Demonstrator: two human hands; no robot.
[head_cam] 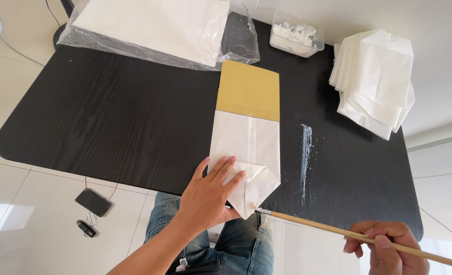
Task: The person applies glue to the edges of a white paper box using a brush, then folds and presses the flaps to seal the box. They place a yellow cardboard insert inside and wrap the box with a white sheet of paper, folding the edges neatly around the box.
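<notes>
My left hand [209,196] lies flat, fingers spread, on the folded near end of a white paper bag [246,147]. The bag is wrapped around a yellow-brown cardboard form [249,90] that sticks out at its far end. My right hand [386,247] grips a long wooden-handled brush [348,233] near the lower right corner. The brush tip touches the pointed fold of the bag at the black table's near edge.
A black table [114,122] carries a plastic bag of white paper sheets [154,25] at the back, a clear tub of white paste [295,34], a stack of folded white bags [376,81] and a paste streak [305,153]. A phone [92,202] lies on the floor.
</notes>
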